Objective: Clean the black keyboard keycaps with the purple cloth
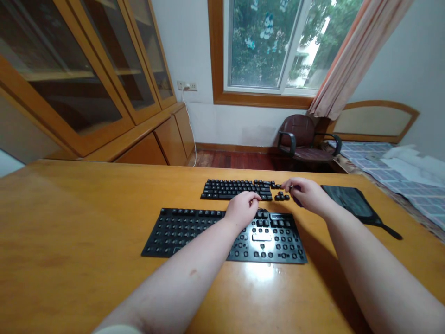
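A black keyboard base (208, 234) lies on the wooden table, its rows mostly bare switches, with caps left on the top row and some at upper right. Behind it, black keycaps (225, 188) are laid out in keyboard order. My left hand (243, 207) is over the base's back edge, its fingers curled together beside the front row of laid-out caps; what they hold, if anything, is hidden. My right hand (306, 192) is closed beside the small cluster of arrow keycaps (281, 196), with a small dark, purplish thing partly showing under its fingers.
A dark zip pouch (352, 202) with a wrist strap lies at the right of the table (86, 232). Beyond the table stand an office chair (304, 137), a bed (403, 171) and a glass-fronted cabinet (104, 60). A window is in the far wall.
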Tool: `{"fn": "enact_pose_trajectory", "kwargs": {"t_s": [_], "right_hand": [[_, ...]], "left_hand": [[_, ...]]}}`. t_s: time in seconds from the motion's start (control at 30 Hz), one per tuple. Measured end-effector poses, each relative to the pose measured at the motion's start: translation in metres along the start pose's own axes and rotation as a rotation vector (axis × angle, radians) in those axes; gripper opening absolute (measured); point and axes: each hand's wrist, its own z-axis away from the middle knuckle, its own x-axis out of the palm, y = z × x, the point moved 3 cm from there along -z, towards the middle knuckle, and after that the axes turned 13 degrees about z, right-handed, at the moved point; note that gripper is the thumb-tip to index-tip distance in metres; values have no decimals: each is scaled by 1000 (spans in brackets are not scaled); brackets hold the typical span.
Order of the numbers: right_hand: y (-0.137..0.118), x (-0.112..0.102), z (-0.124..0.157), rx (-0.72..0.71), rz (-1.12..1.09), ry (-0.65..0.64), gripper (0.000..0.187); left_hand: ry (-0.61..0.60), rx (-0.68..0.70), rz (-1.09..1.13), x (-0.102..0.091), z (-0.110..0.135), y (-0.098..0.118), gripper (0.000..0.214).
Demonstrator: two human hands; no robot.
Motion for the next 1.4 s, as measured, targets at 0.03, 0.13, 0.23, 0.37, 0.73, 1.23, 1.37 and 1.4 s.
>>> {"fn": "enact_pose_trajectory", "kwargs": {"t_s": [0.03,0.13,0.23,0.37,0.73,1.23,1.37,1.4], "right_hand": [[3,-6,-8,9,83,10,23],[9,-19,-36,-52,245,20,20],[20,-16,-66,41,362,-38,19],[30,7,-95,58,470,-164,23],[42,39,-115,40,481,-240,19],[43,43,-122,34,510,-236,20],[39,44,-121,50,493,-254,20],[38,43,-121,60,489,-248,20]], "left_hand": [[-2,0,1,0,0,0,23],[-4,4,4,0,0,-1,24],[-5,11,2,0,0,-1,24],[-9,2,0,0,0,0,23],[-19,-11,0,-2,-1,1,24],[-29,-22,-11,-2,-1,3,25],[-29,-16,-13,-1,-1,2,25],[-26,-12,-14,-1,-1,2,25]]}}
